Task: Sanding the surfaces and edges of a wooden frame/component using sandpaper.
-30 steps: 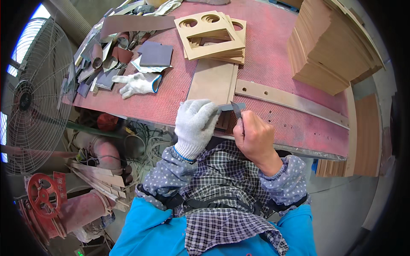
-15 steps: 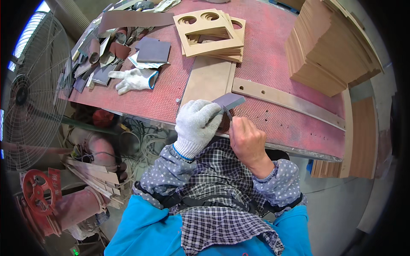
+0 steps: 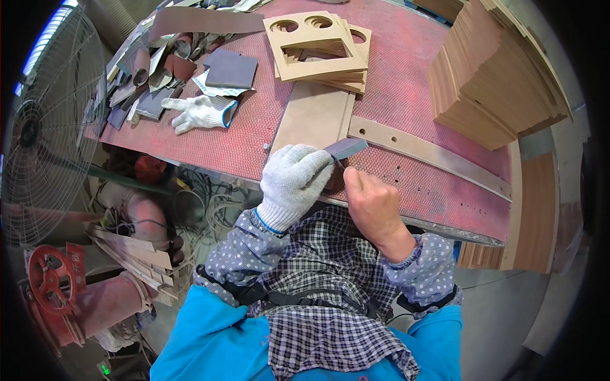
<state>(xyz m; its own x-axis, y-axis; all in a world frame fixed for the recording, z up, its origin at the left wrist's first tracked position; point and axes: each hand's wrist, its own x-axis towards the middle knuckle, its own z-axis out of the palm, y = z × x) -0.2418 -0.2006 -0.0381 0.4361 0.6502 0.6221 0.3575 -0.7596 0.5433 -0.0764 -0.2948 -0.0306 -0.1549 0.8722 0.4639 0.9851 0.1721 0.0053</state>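
Near the table's front edge, my left hand (image 3: pixel 295 180), in a white knit glove with a blue cuff, is closed around a grey sanding block (image 3: pixel 348 148). The block's flat end sticks out past the fingers to the right. My bare right hand (image 3: pixel 373 202) is closed just right of it, thumb and forefinger pressed together. What they pinch, if anything, is hidden. A dark brown patch (image 3: pixel 335 180) shows between the hands; I cannot tell what it belongs to. Just beyond them lies a flat wooden board (image 3: pixel 311 120).
Cut-out wooden panels (image 3: pixel 318 68) are stacked at the board's far end. A holed wooden strip (image 3: pixel 438 155) runs rightward across the red table (image 3: pixel 406 57). Tall panel stacks (image 3: pixel 492 76) stand right. A spare glove (image 3: pixel 202 113), sandpaper scraps (image 3: pixel 181 66) and a fan (image 3: pixel 51 127) are left.
My right hand has turned slightly and its wrist has shifted right and down. A thin dark piece seen by its thumb earlier is now out of sight. The left hand keeps its hold.
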